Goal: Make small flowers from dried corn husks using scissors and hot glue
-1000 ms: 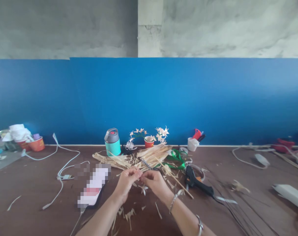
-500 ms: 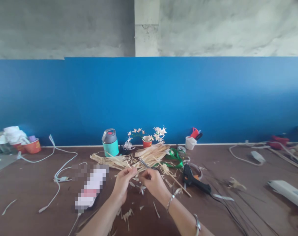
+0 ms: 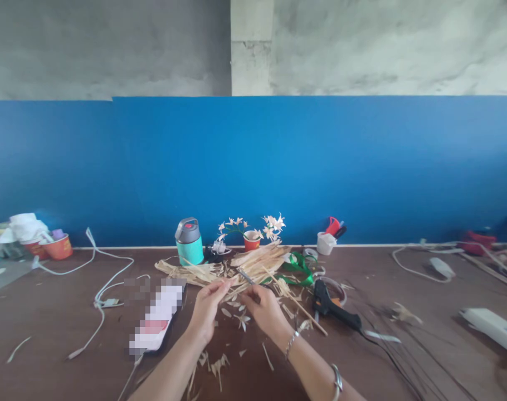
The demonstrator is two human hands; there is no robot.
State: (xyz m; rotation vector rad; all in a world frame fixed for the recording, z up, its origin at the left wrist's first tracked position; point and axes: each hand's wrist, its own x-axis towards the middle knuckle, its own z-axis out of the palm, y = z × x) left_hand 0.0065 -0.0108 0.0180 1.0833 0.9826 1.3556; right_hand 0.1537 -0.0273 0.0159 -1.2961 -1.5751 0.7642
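Thumb and forefinger drawn together, the left hand [image 3: 209, 309] is raised before a pile of dried husks [image 3: 262, 264] at the middle of a brown table [image 3: 345, 367], though whether anything sits in its pinch cannot be told. The right hand [image 3: 265, 311], its fingers curled, hovers beside scissors [image 3: 245, 275] lying on the husks; whether its fingertips meet is unclear. A second earlier the hands' fingertips met; now a gap parts them, above a small pale flower [image 3: 242, 320] on the tabletop.

At far left, a red bowl [image 3: 37, 249] sits beneath crumpled white material [image 3: 28, 227], beside an orange-red bowl [image 3: 60, 248] holding a purple item [image 3: 58, 234]. Nearer the middle, a teal jar [image 3: 190, 252] stands under its gray lid [image 3: 188, 230], contents hidden. Pale flowers [image 3: 274, 224] spread on both sides of a red paper cup [image 3: 252, 243]. To its right, a white cup [image 3: 325, 245] holds a red-handled item [image 3: 332, 225] and a black one. At far right is a red container [image 3: 479, 245], its contents too blurred to tell.
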